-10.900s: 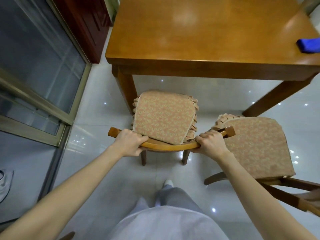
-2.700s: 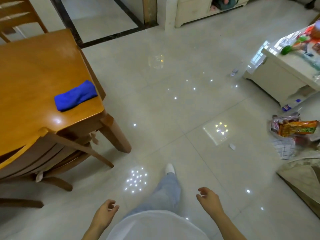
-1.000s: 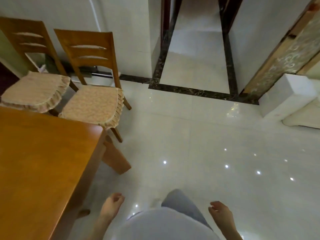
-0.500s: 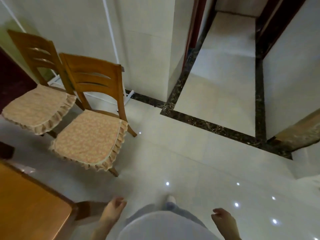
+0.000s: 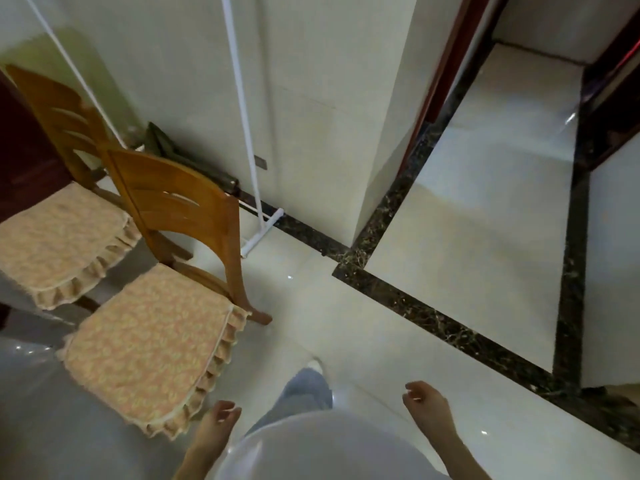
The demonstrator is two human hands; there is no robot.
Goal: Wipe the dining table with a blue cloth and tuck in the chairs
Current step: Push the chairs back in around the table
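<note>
Two wooden chairs with frilled peach cushions stand side by side at the left. The nearer chair [image 5: 180, 216] has its cushion close to my left hand [image 5: 216, 427], which hangs low with loosely curled fingers and holds nothing. The farther chair [image 5: 59, 105] sits behind it by the wall. My right hand [image 5: 427, 408] hangs at the lower right, fingers loosely apart, empty. The dining table and the blue cloth are out of view.
A white pole stand [image 5: 249, 161] leans on the wall [image 5: 311, 98] behind the chairs. A dark marble floor border [image 5: 450, 327] crosses the pale tiles. A doorway [image 5: 512, 150] opens at the upper right. My leg and foot [image 5: 308, 386] are at bottom centre.
The view has swung and advanced toward the chairs; they now look larger and closer, and the table corner has left the frame. Both hands stay low and empty.
</note>
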